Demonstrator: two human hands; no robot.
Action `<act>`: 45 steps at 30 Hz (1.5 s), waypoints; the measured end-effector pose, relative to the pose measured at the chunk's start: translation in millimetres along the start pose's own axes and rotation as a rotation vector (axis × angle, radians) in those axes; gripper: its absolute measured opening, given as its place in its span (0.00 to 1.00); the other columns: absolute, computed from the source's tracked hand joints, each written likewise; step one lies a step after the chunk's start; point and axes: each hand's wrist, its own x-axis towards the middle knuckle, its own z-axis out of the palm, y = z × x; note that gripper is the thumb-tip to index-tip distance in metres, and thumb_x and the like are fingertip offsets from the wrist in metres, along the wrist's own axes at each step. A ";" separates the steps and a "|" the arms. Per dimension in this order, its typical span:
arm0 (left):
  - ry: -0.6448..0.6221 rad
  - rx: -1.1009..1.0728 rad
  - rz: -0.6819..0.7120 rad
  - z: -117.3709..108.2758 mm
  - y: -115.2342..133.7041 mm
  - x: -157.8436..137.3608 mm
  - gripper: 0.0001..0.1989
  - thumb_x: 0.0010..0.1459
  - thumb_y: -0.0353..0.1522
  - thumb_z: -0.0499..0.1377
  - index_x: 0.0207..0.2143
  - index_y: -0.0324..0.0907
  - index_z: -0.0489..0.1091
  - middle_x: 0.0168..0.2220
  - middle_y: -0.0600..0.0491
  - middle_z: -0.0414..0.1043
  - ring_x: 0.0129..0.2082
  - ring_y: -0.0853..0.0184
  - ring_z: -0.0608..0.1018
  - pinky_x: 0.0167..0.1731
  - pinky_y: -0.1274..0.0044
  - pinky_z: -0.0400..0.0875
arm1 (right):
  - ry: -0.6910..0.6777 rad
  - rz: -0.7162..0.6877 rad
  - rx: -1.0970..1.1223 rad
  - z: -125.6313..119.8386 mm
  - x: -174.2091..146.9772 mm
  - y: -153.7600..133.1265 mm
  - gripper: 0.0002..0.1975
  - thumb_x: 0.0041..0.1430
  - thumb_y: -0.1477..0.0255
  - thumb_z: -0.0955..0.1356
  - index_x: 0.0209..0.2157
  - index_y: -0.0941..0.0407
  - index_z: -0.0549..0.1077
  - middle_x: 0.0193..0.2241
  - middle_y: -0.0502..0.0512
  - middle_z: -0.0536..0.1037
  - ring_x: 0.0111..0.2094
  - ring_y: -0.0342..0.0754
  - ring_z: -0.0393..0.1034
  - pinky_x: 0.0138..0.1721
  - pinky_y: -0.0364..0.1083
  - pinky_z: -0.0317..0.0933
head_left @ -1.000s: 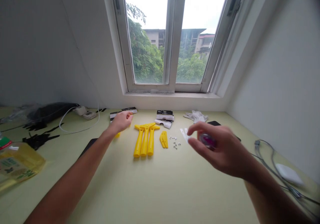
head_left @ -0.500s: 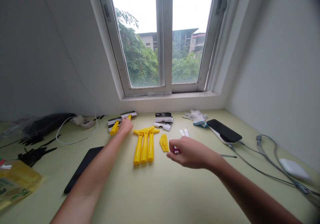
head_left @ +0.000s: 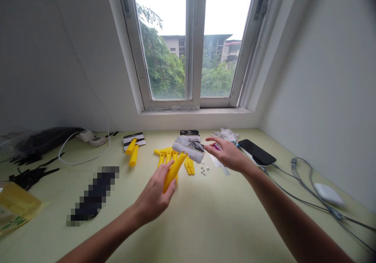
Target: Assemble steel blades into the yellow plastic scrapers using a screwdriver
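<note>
My left hand [head_left: 157, 192] is closed round the yellow handle of a scraper [head_left: 174, 173], tilted up to the right. A printed card sleeve [head_left: 189, 148] covers its head. My right hand [head_left: 227, 153] is at the sleeve's right edge, thumb and index finger apart; whether they touch it I cannot tell. A screwdriver with a pink handle [head_left: 217, 147] is tucked in its other fingers. Behind my left hand lie several bare yellow scraper handles [head_left: 164, 153], partly hidden. Beside them are yellow cover plates [head_left: 189, 166], small silver screws and nuts [head_left: 203, 170] and pale blades [head_left: 216, 161].
Two yellow handles [head_left: 132, 153] with a card sleeve lie at the back left. More card sleeves [head_left: 190, 134] and white gloves [head_left: 226, 134] are near the window. A phone [head_left: 257, 152] and cables [head_left: 313, 182] lie right; a bottle of yellow liquid [head_left: 19, 206] lies left.
My left hand has brought a sleeved scraper from the back left to the middle. My right hand has moved up towards its sleeve, uncovering the small screws.
</note>
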 end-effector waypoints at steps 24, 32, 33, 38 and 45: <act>-0.548 -1.312 -0.619 49.7 30.7 -19.5 0.22 0.61 0.53 0.44 0.44 0.45 0.53 0.28 0.53 0.71 0.12 0.70 0.71 0.06 0.83 0.60 | -0.506 0.160 0.337 27.9 -1.1 -2.4 0.08 0.50 0.68 0.67 0.30 0.58 0.72 0.20 0.48 0.73 0.11 0.34 0.52 0.09 0.37 0.45; -0.444 -1.333 -0.682 55.6 37.4 -17.4 0.17 0.62 0.48 0.45 0.36 0.42 0.56 0.21 0.56 0.68 0.09 0.72 0.67 0.05 0.84 0.56 | -0.600 0.180 0.253 30.7 5.8 13.3 0.13 0.48 0.64 0.70 0.34 0.58 0.74 0.19 0.45 0.70 0.11 0.33 0.50 0.09 0.37 0.43; -0.432 -1.321 -0.678 56.5 37.4 -18.6 0.17 0.62 0.47 0.44 0.36 0.42 0.57 0.19 0.56 0.67 0.08 0.73 0.66 0.05 0.84 0.56 | -0.610 0.175 0.255 30.6 5.3 15.3 0.13 0.49 0.64 0.70 0.35 0.57 0.74 0.20 0.45 0.70 0.12 0.33 0.50 0.10 0.37 0.43; -0.330 -1.273 -0.719 60.9 35.2 -20.8 0.18 0.60 0.49 0.47 0.38 0.43 0.56 0.21 0.58 0.66 0.09 0.73 0.67 0.07 0.83 0.60 | -0.626 0.175 0.255 32.9 4.6 20.6 0.14 0.49 0.64 0.70 0.37 0.56 0.73 0.17 0.43 0.67 0.11 0.34 0.50 0.10 0.37 0.43; -0.276 -1.241 -0.666 61.4 30.5 -19.0 0.21 0.57 0.49 0.54 0.42 0.43 0.56 0.33 0.54 0.68 0.20 0.67 0.76 0.09 0.80 0.67 | -0.678 0.172 0.257 37.0 5.4 24.5 0.12 0.50 0.64 0.69 0.34 0.57 0.71 0.14 0.41 0.63 0.11 0.35 0.51 0.10 0.37 0.44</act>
